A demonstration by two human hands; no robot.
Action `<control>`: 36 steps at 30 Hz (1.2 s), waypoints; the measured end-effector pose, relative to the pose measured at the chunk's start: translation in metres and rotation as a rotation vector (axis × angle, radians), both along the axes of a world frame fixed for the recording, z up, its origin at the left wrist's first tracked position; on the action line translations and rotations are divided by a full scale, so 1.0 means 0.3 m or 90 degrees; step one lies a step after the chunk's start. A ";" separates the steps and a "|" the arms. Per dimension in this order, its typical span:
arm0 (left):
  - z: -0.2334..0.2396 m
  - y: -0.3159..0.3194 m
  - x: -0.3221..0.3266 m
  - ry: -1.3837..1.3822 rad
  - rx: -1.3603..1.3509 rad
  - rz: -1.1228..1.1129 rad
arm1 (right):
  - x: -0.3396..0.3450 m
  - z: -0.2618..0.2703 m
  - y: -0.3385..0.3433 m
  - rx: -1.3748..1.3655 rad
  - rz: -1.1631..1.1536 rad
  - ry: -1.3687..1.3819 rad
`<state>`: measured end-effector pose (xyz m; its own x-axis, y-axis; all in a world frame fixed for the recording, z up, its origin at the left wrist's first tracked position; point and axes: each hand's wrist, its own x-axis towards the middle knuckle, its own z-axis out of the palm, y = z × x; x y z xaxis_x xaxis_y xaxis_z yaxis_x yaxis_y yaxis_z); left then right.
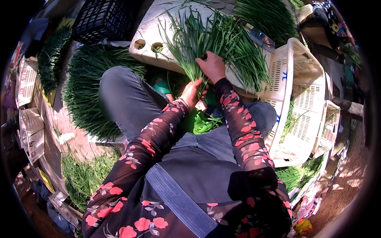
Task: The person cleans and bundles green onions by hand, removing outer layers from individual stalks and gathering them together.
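My left hand (pixel 192 92), with a beaded bracelet at its wrist, grips a bunch of long green leaves, likely garlic chives (pixel 190 38), by the pale stem ends. The leaves fan out away from me above a white foam slab (pixel 148 28). Over the middle of the bunch is my right hand (pixel 213 66), its thumb and forefinger curled at the stems. Whether anything is pinched there is hidden. Beside it on the slab lies a loose heap of the same leaves (pixel 241 50). A broad-bladed knife (pixel 262 38) rests past this heap.
White plastic crates (pixel 306 116) stand at my right, one with loose leaves inside. A big pile of chives (pixel 89 89) lies left of my knee, trimmings (pixel 86 175) nearer me. A black crate (pixel 99 22) is far left. Another person (pixel 321 26) sits far right.
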<state>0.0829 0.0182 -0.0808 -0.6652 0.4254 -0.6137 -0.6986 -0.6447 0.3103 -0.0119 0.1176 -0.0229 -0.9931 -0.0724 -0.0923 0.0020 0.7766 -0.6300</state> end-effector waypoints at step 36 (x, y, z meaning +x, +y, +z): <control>0.030 -0.040 -0.059 -0.032 0.104 0.002 | 0.402 0.245 0.136 -0.524 0.055 -0.187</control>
